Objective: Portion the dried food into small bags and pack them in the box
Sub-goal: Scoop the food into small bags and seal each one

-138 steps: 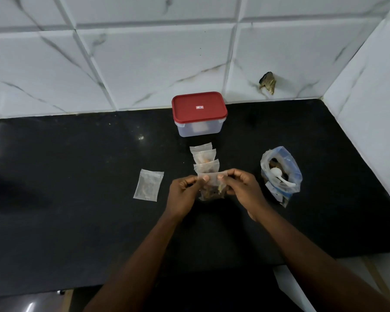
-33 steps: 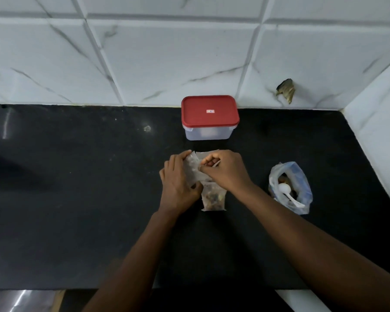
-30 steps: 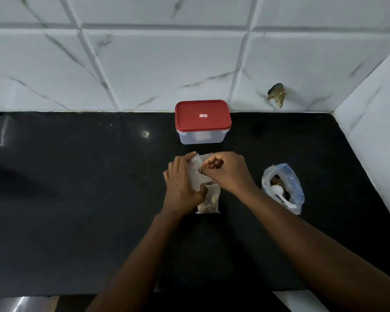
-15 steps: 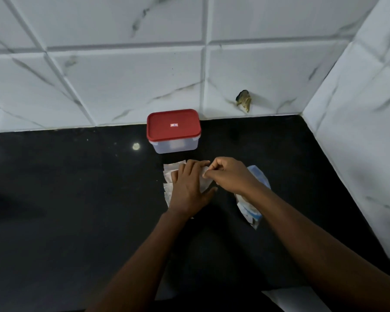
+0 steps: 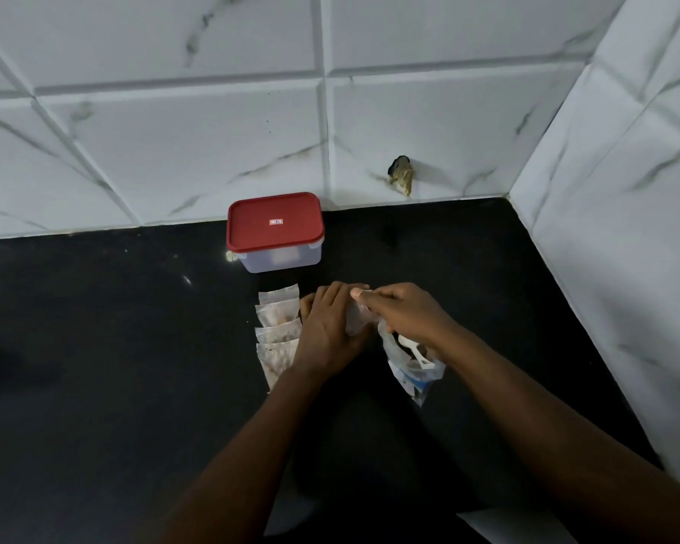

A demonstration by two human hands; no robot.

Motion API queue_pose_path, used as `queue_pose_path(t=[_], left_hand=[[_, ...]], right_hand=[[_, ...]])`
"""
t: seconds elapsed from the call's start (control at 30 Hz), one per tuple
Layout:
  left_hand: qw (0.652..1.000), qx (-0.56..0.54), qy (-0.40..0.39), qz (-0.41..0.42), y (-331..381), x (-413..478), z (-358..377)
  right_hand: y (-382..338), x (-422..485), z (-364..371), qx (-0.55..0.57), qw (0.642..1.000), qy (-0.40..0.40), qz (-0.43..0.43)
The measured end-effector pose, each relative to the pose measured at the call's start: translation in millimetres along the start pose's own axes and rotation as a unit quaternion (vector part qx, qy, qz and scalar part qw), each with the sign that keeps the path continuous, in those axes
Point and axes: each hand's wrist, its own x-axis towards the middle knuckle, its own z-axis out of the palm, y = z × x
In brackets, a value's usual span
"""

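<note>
Between my two hands is a small clear bag (image 5: 356, 318). My left hand (image 5: 326, 329) holds it from the left, and my right hand (image 5: 403, 310) pinches its top edge. Several filled small bags (image 5: 277, 327) lie overlapping in a row on the black counter, just left of my left hand. The large plastic bag of dried food (image 5: 415, 365), with a white scoop (image 5: 413, 347) in it, sits under my right wrist. The clear box with the red lid (image 5: 275, 229) stands closed behind the row, by the wall.
The black counter (image 5: 114, 347) is bounded by white marble tiled walls at the back (image 5: 213, 131) and on the right (image 5: 625, 249). A small brown object (image 5: 402, 178) sticks to the back wall above the counter.
The empty small bag that lay at the left is gone from there. The bag sealed earlier now lies in the row, and my hands hold another small bag, further right beside the big bag.
</note>
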Motion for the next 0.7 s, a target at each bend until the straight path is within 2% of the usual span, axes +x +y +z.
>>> queue_pose_path(t=[0.2, 0.3, 0.4, 0.5, 0.6, 0.7], left_hand=[[1.0, -0.005, 0.01, 0.024, 8.6, 5.7, 18.0], [1.0, -0.002, 0.002, 0.019, 12.9, 9.3, 22.3], [1.0, -0.03, -0.005, 0.007, 19.1, 13.0, 24.0], [0.997, -0.073, -0.021, -0.018, 19.8, 13.4, 28.0], [0.984, -0.172, -0.006, -0.054, 19.0, 7.4, 30.6], [0.956, -0.273, 0.012, -0.105, 19.2, -3.9, 31.1]], right_hand=[[3.7, -0.1, -19.1, 0.017, 0.996, -0.07, 0.043], [9.2, -0.8, -25.5, 0.044, 0.995, -0.076, 0.046], [17.9, -2.1, -31.4, 0.04, 0.999, -0.036, 0.006], [33.0, -2.3, -40.8, 0.066, 0.995, 0.06, -0.047], [57.2, -3.9, -49.6, -0.018, 0.988, 0.139, -0.06], [85.6, -8.8, -49.6, -0.146, 0.986, 0.08, -0.019]])
